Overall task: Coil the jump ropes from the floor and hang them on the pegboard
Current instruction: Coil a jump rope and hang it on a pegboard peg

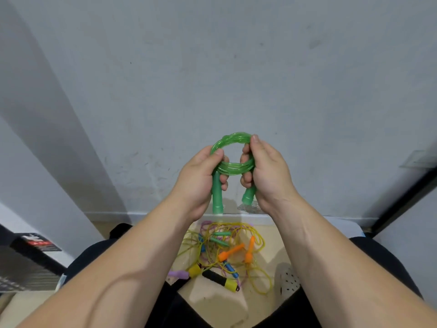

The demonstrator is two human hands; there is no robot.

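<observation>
A translucent green jump rope (233, 139) is wound into a small coil, held up in front of a grey wall. My left hand (199, 176) grips the coil's left side and one green handle (217, 197), which hangs straight down. My right hand (264, 172) pinches the coil's right side, with the other green handle (248, 196) poking out below the fingers. On the floor below, between my knees, lies a tangled pile of jump ropes (224, 254): yellow cord, orange handles, green handles, a black-and-yellow handle and a purple one. No pegboard is in view.
The grey wall (212, 67) fills the upper view and meets the floor at a pale baseboard. A dark box with a red label (35, 245) sits at the left. A dark door frame edge (406, 200) runs along the right. A white perforated object (289, 280) lies by my right knee.
</observation>
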